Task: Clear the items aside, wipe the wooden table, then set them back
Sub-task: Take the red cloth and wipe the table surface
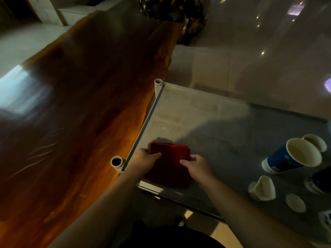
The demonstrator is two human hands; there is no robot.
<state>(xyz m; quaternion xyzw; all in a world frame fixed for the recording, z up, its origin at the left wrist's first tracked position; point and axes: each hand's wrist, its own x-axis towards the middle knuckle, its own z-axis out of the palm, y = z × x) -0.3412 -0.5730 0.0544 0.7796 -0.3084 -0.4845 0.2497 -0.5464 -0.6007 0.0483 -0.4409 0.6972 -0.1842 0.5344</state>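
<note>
Head view: folded dark red cloth on near-left corner of pale metal shelf, just right of long wooden table. Left hand and right hand both pinching cloth edges. Blue-and-white paper cup tipped at right.

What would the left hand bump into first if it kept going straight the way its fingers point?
The left hand already touches the folded red cloth, its fingers pointing up and right across it. Going on, it would probably slide over the cloth onto the bare pale shelf top; nothing else seems to stand there, though depth is unclear.
</note>
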